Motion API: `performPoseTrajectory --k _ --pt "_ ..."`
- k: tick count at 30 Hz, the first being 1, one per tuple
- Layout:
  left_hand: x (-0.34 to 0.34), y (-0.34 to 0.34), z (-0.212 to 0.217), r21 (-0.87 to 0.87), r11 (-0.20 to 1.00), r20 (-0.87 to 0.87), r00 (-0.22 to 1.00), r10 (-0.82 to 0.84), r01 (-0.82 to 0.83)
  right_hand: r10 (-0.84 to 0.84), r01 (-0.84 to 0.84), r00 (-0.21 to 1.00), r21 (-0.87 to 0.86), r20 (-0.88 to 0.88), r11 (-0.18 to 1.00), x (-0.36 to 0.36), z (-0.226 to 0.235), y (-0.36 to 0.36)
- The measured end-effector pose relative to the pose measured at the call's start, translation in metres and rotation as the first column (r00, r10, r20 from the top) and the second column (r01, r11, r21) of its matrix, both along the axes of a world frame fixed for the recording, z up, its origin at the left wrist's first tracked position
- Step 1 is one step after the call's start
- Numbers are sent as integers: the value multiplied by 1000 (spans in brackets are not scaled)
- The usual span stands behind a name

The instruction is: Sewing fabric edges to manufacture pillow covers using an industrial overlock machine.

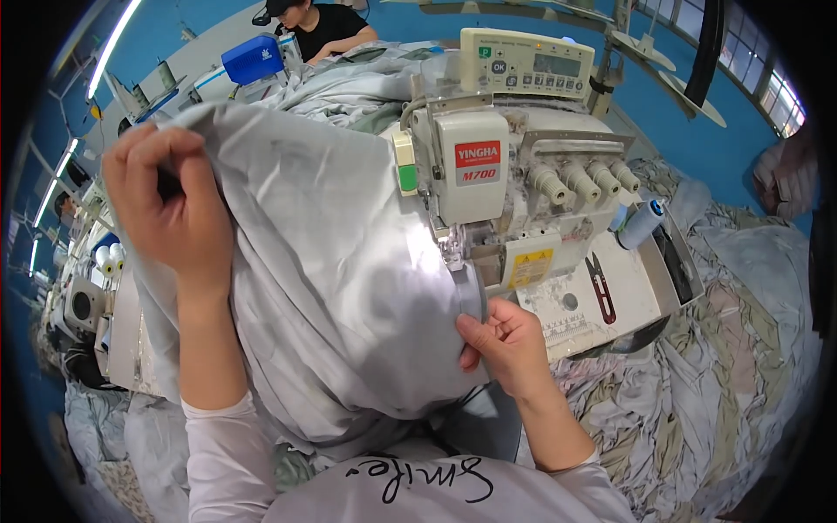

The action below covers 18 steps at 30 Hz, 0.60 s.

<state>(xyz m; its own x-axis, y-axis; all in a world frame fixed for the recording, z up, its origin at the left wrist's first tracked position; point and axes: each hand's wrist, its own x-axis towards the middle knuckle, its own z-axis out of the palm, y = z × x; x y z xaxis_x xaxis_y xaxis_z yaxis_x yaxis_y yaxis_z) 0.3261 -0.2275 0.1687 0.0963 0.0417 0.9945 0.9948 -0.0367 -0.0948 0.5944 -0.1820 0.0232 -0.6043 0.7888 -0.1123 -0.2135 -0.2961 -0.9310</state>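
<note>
A large piece of light grey fabric point(331, 227) spreads across the front of a white overlock sewing machine point(472, 166). My left hand point(170, 192) is raised at the far left, its fingers curled round the fabric's upper corner. Just below the lit needle area, my right hand point(506, 344) pinches the fabric's right edge between thumb and fingers. That edge runs up under the presser foot point(452, 248). The fabric hangs in folds down toward my lap and hides the left part of the machine table.
Thread snips point(601, 288) with dark red handles lie on the white machine bed, beside a blue thread cone point(641, 224). A control panel point(527, 65) tops the machine. Heaped cloth point(724, 349) fills the right side. Beyond, a person point(323, 30) in black works.
</note>
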Motion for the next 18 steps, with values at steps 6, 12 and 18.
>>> performPoseTrajectory --k 6,12,18 --pt "-20 21 41 50 999 -195 981 -1 10 6 -6 1000 -15 -10 1000 -1 3 0" --pt "-36 37 74 8 1000 -224 974 -13 15 16 -15 999 -10 44 1000 -2 6 1" --pt "-4 68 99 125 991 -243 968 66 -36 -17 15 995 29 97 999 1 0 3"
